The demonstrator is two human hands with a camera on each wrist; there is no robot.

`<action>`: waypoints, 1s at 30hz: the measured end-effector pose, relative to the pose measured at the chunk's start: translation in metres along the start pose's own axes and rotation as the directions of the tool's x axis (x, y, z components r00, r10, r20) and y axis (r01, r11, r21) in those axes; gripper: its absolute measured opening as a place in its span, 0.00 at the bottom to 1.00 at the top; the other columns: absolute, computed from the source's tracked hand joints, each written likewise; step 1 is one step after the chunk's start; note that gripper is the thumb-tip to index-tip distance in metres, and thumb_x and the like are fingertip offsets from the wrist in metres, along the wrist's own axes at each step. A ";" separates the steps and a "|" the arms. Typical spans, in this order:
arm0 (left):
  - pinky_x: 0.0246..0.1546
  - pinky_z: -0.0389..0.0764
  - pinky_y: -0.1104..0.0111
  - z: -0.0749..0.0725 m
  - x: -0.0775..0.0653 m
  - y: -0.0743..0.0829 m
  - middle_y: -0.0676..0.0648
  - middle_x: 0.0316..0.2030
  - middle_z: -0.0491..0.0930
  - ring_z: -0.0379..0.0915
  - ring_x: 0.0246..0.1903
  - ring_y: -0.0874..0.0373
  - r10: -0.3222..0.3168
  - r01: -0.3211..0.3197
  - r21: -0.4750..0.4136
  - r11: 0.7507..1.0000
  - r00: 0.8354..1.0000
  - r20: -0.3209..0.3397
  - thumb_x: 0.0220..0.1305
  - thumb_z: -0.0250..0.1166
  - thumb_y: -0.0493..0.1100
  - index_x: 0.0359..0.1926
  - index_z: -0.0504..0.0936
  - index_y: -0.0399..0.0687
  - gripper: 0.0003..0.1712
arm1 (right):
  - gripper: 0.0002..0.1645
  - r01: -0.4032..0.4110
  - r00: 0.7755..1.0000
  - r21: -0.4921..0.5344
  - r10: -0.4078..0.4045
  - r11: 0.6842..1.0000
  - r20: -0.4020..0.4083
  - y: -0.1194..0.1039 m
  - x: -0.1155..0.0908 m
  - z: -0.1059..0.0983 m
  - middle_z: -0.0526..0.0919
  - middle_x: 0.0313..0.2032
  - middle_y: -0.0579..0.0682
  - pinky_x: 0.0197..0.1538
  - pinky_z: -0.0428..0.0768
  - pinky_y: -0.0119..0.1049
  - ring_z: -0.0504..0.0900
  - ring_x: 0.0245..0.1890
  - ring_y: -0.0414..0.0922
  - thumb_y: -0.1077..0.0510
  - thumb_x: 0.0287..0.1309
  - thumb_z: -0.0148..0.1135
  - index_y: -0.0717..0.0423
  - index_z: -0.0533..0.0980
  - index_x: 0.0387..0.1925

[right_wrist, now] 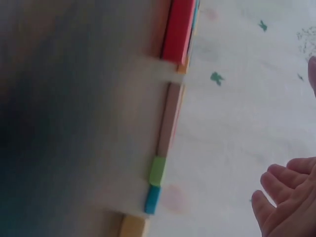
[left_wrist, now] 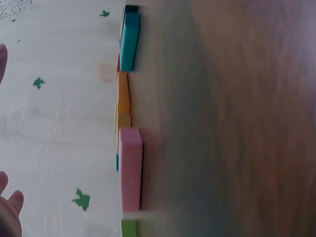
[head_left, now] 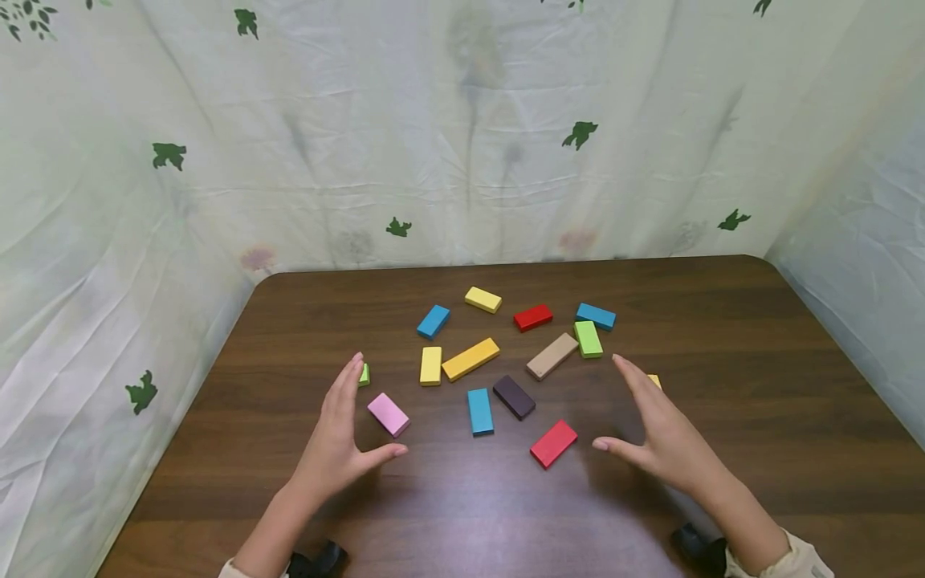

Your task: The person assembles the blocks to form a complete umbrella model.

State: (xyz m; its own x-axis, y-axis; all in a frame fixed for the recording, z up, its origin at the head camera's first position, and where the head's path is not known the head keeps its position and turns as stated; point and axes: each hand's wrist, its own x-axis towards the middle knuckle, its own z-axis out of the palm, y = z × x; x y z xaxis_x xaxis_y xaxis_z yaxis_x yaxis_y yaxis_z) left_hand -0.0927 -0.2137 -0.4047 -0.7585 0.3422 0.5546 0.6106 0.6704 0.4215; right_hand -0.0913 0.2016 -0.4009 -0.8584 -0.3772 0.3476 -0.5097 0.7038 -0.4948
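My left hand hovers over the left of the table, fingers straight and thumb spread, holding nothing. A pink block lies just past its thumb, and a green block is partly hidden behind its fingers. My right hand is held over the right side in the same spread way, nothing in it. Closest to its thumb is a red block; a yellow block shows partly behind its fingers. Between the hands lie a light blue block, a dark purple block and a tan block.
Farther back are a long orange-yellow block, a yellow block, a blue block, another red block and a lime block beside a blue one. The brown table ends at a hanging white cloth.
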 end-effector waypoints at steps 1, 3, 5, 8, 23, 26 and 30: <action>0.62 0.45 0.63 0.002 0.000 0.001 0.40 0.66 0.47 0.43 0.64 0.45 -0.007 0.007 -0.014 1.000 1.000 0.007 0.42 0.62 0.70 0.67 0.45 0.35 0.63 | 0.63 -0.001 1.000 0.008 0.001 1.000 0.000 -0.001 -0.001 0.002 0.54 0.65 0.51 0.61 0.54 0.29 0.55 0.63 0.48 0.42 0.38 0.71 0.50 0.45 0.69; 0.62 0.45 0.63 0.005 -0.001 0.004 0.41 0.66 0.47 0.43 0.64 0.45 -0.014 0.015 -0.032 0.999 1.000 0.013 0.42 0.63 0.69 0.67 0.45 0.35 0.63 | 0.62 0.000 1.000 0.026 0.000 1.000 -0.001 -0.003 -0.002 0.005 0.54 0.65 0.51 0.60 0.52 0.25 0.55 0.63 0.48 0.42 0.38 0.71 0.52 0.46 0.69; 0.62 0.44 0.64 0.009 -0.001 0.006 0.41 0.66 0.48 0.43 0.64 0.45 -0.022 0.023 -0.053 0.998 1.000 0.017 0.42 0.63 0.69 0.67 0.45 0.35 0.63 | 0.61 -0.002 1.000 0.042 0.002 0.999 -0.004 -0.005 -0.004 0.009 0.55 0.65 0.51 0.60 0.51 0.24 0.55 0.63 0.48 0.42 0.38 0.71 0.53 0.47 0.68; 0.62 0.45 0.66 0.015 -0.001 0.010 0.41 0.66 0.47 0.43 0.64 0.46 -0.033 0.035 -0.085 0.996 0.999 0.027 0.41 0.65 0.67 0.67 0.46 0.36 0.63 | 0.60 -0.017 1.000 0.063 0.018 0.998 -0.010 -0.008 -0.006 0.015 0.56 0.64 0.52 0.60 0.52 0.24 0.55 0.62 0.48 0.43 0.38 0.71 0.52 0.48 0.68; 0.62 0.47 0.67 0.045 0.001 0.021 0.44 0.67 0.48 0.45 0.64 0.49 -0.059 0.072 -0.168 0.983 0.995 0.079 0.37 0.75 0.54 0.68 0.46 0.38 0.63 | 0.57 -0.076 0.997 0.122 0.077 0.990 -0.007 -0.019 -0.012 0.041 0.61 0.60 0.49 0.54 0.66 0.44 0.63 0.58 0.45 0.41 0.36 0.72 0.57 0.55 0.65; 0.61 0.48 0.71 0.051 0.002 0.022 0.42 0.66 0.49 0.46 0.64 0.50 -0.061 0.076 -0.169 0.983 0.994 0.088 0.35 0.77 0.49 0.67 0.47 0.37 0.63 | 0.56 -0.071 0.997 0.131 0.072 0.989 -0.009 -0.019 -0.013 0.045 0.62 0.60 0.49 0.54 0.66 0.41 0.64 0.57 0.45 0.40 0.36 0.71 0.56 0.56 0.64; 0.60 0.53 0.63 0.057 0.003 0.024 0.43 0.66 0.49 0.45 0.64 0.52 -0.102 0.125 -0.178 0.976 0.986 0.135 0.36 0.77 0.49 0.68 0.47 0.40 0.63 | 0.55 -0.067 0.998 0.154 0.068 0.986 0.001 -0.020 -0.013 0.051 0.63 0.59 0.50 0.55 0.65 0.41 0.64 0.57 0.46 0.42 0.36 0.72 0.57 0.56 0.64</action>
State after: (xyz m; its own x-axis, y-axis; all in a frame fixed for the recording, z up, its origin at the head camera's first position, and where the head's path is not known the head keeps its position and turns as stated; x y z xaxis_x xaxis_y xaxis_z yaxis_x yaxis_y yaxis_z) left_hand -0.0934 -0.1592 -0.4343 -0.8403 0.3579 0.4072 0.5418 0.5799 0.6084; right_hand -0.0728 0.1615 -0.4360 -0.8912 -0.3287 0.3126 -0.4534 0.6267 -0.6338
